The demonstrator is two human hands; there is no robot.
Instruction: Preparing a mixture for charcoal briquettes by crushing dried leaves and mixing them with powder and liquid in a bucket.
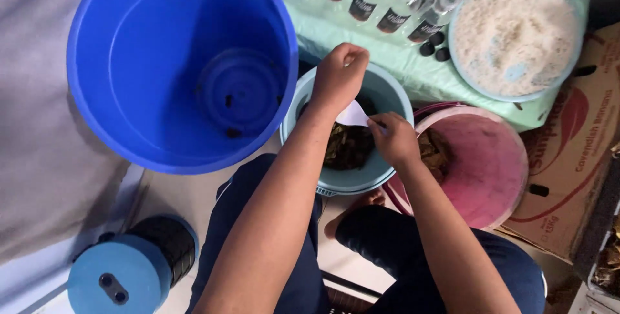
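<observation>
Bowls and buckets crowd the floor around the seated person. The left hand (339,75) hovers over a pale blue bowl (387,94), fingers curled shut; whether it grips anything I cannot tell from this angle. The right hand (394,138) pinches a small white paper (353,115) at the bowl's middle, just above a heap of dark brown leaves (349,147) lying inside. Just beside the bowl on the right stands a pink bucket (491,165), with a smaller clump of the same brownish matter at its left wall. To the left, a big blue bucket (129,49) holds only a few dark specks on its bottom. Beyond the bowl, on a light green cloth (361,40), stand clear bottles (361,1) with dark labels, a few black caps (434,48), and a round basin (455,62) heaped with white grains (516,30). A cardboard box (575,159) lies at the right edge, and a blue lidded jar (123,275) sits near the person's left knee.
</observation>
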